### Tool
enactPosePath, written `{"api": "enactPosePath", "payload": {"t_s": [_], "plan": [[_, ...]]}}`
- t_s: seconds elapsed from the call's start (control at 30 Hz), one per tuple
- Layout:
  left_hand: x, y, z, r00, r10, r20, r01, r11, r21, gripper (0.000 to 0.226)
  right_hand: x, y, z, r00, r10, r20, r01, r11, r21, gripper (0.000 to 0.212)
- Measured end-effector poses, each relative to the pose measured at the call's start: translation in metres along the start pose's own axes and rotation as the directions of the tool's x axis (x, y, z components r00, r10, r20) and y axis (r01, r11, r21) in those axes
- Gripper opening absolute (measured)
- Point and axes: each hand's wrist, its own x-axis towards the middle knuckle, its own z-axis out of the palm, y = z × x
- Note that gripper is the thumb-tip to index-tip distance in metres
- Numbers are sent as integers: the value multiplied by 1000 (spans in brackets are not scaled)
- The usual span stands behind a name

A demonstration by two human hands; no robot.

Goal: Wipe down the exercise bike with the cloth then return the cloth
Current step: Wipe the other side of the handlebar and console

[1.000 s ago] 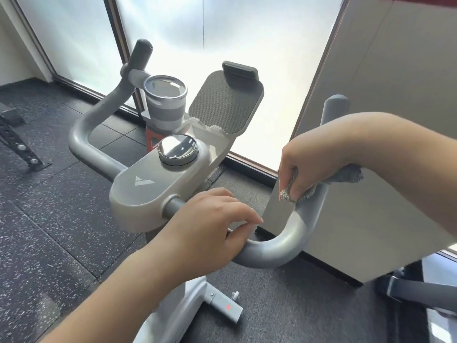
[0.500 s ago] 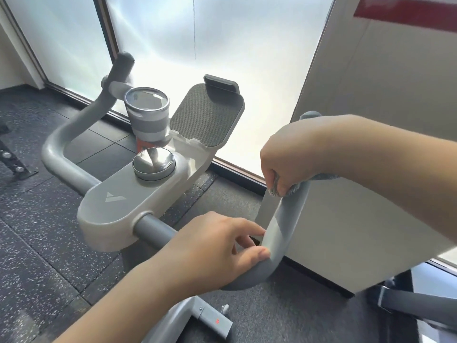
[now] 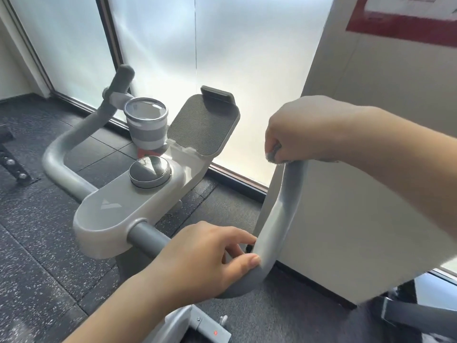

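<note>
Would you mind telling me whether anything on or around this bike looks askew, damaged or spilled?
Nothing stands out. The cup sits upright in its holder, the dial and tablet rest look intact. The right hand holds the cloth on the handlebar; the left hand steadies its bend.

My only view: head camera, wide-angle, looking forward and down, close over handlebar (image 3: 279,209); window (image 3: 222,58) fills upper frame, floor (image 3: 37,243) lower left.

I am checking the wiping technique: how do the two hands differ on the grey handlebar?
The right hand grips the handlebar's upper end through the grey cloth; the left hand holds the lower bend bare. The right hand's fingers curl downward; the left hand's thumb presses on top. Both grasp the same right-side bar.
</note>
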Motion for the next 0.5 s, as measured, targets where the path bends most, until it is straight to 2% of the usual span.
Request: {"api": "enactPosePath", "payload": {"t_s": [0.1, 0.17, 0.33, 0.5], "plan": [[1, 0, 0, 1000, -5, -3, 5, 1000, -11, 45, 2, 6, 4, 999, 4, -53, -2, 999, 51, 13], [1, 0, 1, 1000, -7, -7, 7, 1000, -16, 45, 0, 12, 2, 997, 2, -76, 3, 998, 62, 21], [-1, 0, 2, 1000, -2, -10, 2, 1000, -12, 52, 7, 34, -4, 997, -44, 55, 30, 970, 243, 31], [-2, 1, 1, 1000, 5, -15, -6, 999, -45, 53, 11, 56, -7, 994, -78, 74, 38, 897, 440, 33]]}}
